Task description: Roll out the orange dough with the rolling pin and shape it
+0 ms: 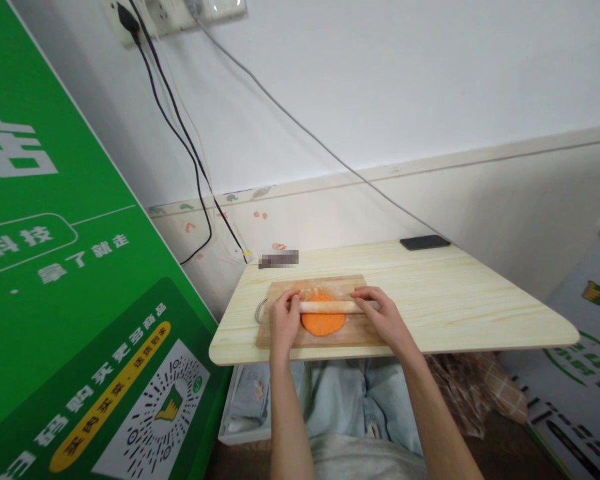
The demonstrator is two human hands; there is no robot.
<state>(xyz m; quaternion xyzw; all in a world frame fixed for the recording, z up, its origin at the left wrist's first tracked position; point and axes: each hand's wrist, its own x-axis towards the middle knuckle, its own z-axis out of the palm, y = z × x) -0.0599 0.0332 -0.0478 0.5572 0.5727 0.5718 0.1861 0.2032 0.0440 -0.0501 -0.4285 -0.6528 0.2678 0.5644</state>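
A pale wooden rolling pin (327,307) lies crosswise over a flat, round sheet of orange dough (323,324). My left hand (285,319) grips the pin's left end, the thumb along its near side. At the other end my right hand (379,312) has its fingers closed round the pin. Under the dough is a wooden cutting board (360,337) with a metal ring handle at its left edge. White flour traces show on the board behind the pin. The dough sticks out in front of the pin, and a smaller part shows behind it.
The board rests near the front edge of a light wood-grain table (470,300). A black phone (425,242) lies at the back by the wall. A blurred-out dark item (279,259) sits at the back left. Cables hang at the left, and a green panel (80,267) stands beside the table.
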